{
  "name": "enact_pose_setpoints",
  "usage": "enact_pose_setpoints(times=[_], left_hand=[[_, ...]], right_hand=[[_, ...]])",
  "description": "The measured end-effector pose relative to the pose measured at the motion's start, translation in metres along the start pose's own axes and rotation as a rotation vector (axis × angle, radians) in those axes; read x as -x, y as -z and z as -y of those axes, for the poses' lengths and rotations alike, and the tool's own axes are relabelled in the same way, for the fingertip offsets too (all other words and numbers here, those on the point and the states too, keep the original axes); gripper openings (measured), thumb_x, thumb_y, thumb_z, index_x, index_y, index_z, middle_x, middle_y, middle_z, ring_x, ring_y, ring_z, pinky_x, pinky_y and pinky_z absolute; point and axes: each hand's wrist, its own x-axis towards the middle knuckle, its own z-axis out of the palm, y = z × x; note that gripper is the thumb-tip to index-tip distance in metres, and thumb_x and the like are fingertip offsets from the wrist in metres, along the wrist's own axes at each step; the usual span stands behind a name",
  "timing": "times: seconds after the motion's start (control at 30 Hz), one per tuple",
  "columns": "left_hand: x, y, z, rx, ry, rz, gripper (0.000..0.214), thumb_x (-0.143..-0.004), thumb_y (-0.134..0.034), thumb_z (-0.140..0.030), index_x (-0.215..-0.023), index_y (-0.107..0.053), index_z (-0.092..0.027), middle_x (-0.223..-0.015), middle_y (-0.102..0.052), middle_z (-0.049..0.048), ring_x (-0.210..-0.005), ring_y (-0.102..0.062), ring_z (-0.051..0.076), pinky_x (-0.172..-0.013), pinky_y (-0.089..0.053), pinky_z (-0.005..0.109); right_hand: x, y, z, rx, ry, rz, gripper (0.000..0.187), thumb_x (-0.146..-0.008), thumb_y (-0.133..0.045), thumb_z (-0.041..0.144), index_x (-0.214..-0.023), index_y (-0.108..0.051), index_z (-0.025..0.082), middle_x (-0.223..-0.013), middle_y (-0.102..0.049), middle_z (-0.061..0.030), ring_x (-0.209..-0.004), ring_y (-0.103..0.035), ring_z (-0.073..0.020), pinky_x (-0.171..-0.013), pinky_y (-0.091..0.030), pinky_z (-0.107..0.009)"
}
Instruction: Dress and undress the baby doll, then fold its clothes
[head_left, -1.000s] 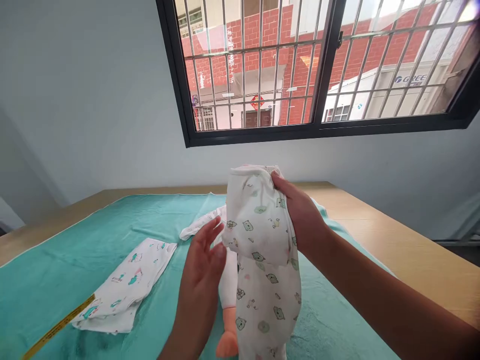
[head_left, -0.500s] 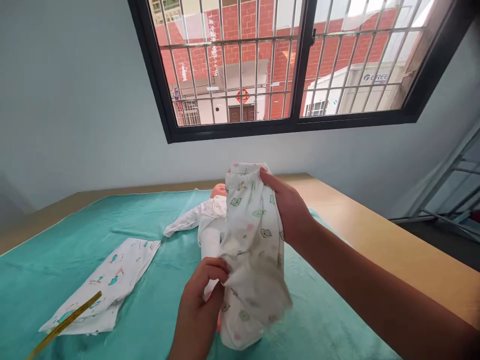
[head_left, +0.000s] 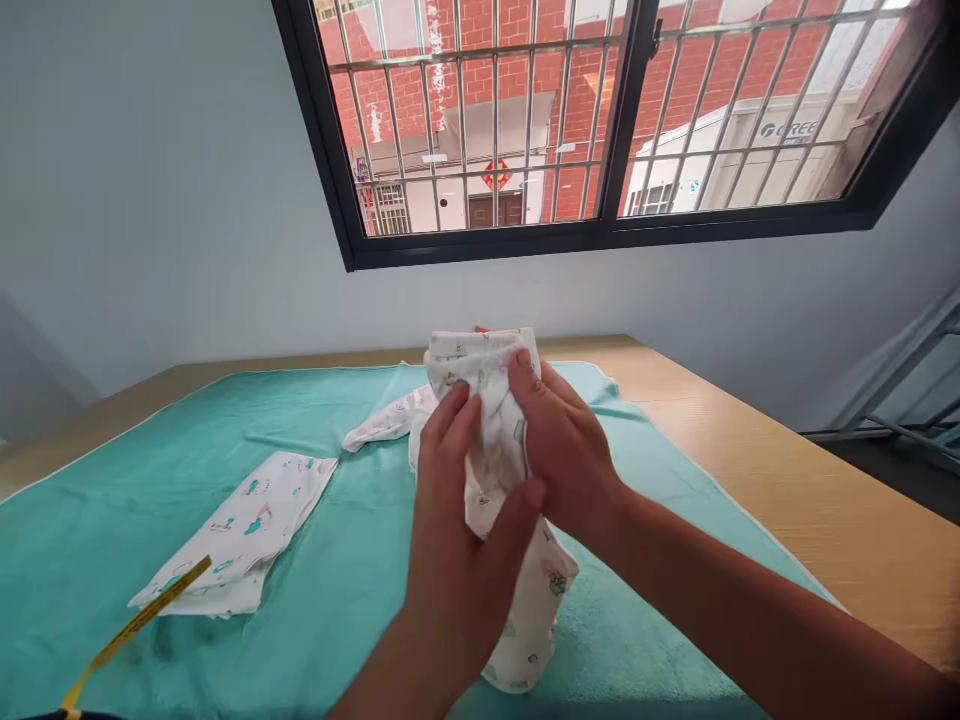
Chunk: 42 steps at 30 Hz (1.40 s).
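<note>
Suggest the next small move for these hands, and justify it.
Perhaps the left hand should gather the garment upward while the right hand steadies its top: both hands are on its bunched upper part, and the lower part extends below them.

The right hand [head_left: 574, 450] grips a white printed garment [head_left: 496, 440] near its upper edge, the left hand [head_left: 465, 520] lying against its front, above a teal blanket [head_left: 345, 570] bearing a folded printed cloth [head_left: 244, 530] at left and a patterned sleeve [head_left: 390, 420] beyond.
</note>
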Motion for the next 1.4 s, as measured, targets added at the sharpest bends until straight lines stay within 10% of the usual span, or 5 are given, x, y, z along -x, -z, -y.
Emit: enact_pose_setpoints(times=[0.37, 0.73, 1.07, 1.2, 1.4], left_hand=[[-0.004, -0.010, 0.000, -0.022, 0.004, -0.184, 0.050, -0.085, -0.069, -0.032, -0.131, -0.050, -0.029, -0.136, -0.051, 0.0077, -0.126, -0.051, 0.026, -0.099, -0.049, 0.040], [-0.009, -0.008, 0.005, 0.280, 0.195, -0.151, 0.043, -0.086, -0.063, -0.052, -0.120, -0.051, -0.028, -0.115, -0.062, 0.0048, -0.105, -0.063, 0.022, -0.081, -0.056, 0.032], [-0.038, 0.059, 0.020, 0.086, 0.290, -0.230, 0.024, -0.080, -0.074, -0.041, -0.092, -0.063, -0.024, -0.071, -0.061, -0.0030, -0.056, -0.055, 0.010, -0.046, -0.044, 0.018], [-0.042, 0.089, 0.024, 0.091, 0.359, -0.033, 0.022, -0.080, -0.073, -0.038, -0.095, -0.065, -0.025, -0.075, -0.064, -0.0008, -0.057, -0.059, 0.012, -0.046, -0.047, 0.020], [-0.019, 0.128, -0.007, 0.328, 0.269, 0.636, 0.012, -0.078, -0.074, -0.026, -0.088, -0.068, -0.024, -0.071, -0.064, 0.0002, -0.053, -0.057, 0.014, -0.043, -0.046, 0.023]], right_hand=[[0.016, -0.001, -0.005, -0.073, -0.124, 0.278, 0.049, -0.096, -0.048, 0.053, -0.138, -0.058, 0.030, -0.121, -0.069, -0.0057, -0.117, -0.059, -0.0244, -0.096, -0.052, -0.040], [0.018, -0.001, -0.021, 0.067, -0.040, 0.239, 0.039, -0.092, -0.060, 0.044, -0.131, -0.063, 0.038, -0.140, -0.058, 0.0011, -0.138, -0.042, -0.0253, -0.111, -0.041, -0.043], [0.004, 0.042, -0.008, 0.642, 0.239, -0.157, 0.022, -0.091, -0.063, 0.040, -0.107, -0.073, 0.031, -0.087, -0.071, -0.0025, -0.081, -0.064, -0.0208, -0.068, -0.052, -0.032], [0.002, 0.071, -0.003, 0.809, 0.154, 0.007, 0.032, -0.089, -0.065, 0.035, -0.121, -0.068, 0.032, -0.083, -0.071, -0.0014, -0.063, -0.058, -0.0162, -0.053, -0.047, -0.028], [0.017, 0.073, 0.037, 0.868, 0.072, 0.764, 0.026, -0.085, -0.069, 0.023, -0.110, -0.073, 0.028, -0.088, -0.073, -0.0004, -0.067, -0.065, -0.0131, -0.055, -0.050, -0.022]])
